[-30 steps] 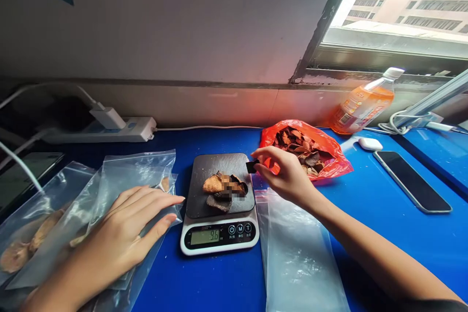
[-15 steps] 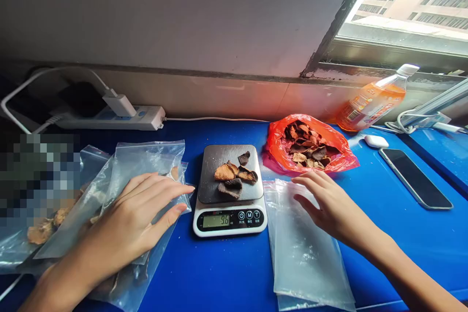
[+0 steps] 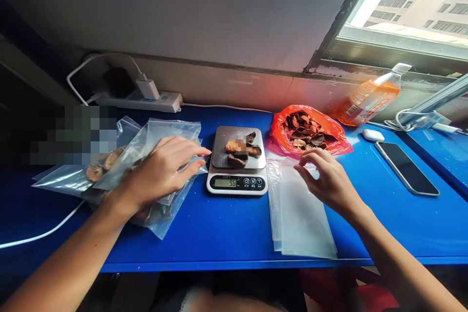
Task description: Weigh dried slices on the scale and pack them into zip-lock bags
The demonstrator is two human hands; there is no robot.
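Fingers stretched out, my left hand [image 3: 170, 163] rests over clear zip bags [image 3: 173, 128] holding dried brown slices. Its fingertips come close to the left side of a white kitchen scale [image 3: 237, 185], whose display appears to read 9.6. Several dark and tan dried slices [image 3: 237, 161] lie on the metal plate, partly blurred out. On the right, my right hand [image 3: 325, 180] hovers at the top edge of flat clear zip bags [image 3: 303, 219]. Thumb and forefinger curve toward each other, with a small gap showing. Just behind is a red plastic bag [image 3: 341, 146] full of dried slices.
An orange drink bottle [image 3: 373, 97] leans by the window. A white earbud case [image 3: 373, 135] and a phone [image 3: 405, 168] lie at the right. At the back left, a power strip [image 3: 170, 101] has a charger plugged in. The blue table [image 3: 226, 239] ends at a front edge.
My view has shifted, so the table's front edge now shows. My right thumb and forefinger have drawn closer together. My left hand remains over the filled bags; the scale reading looks the same.
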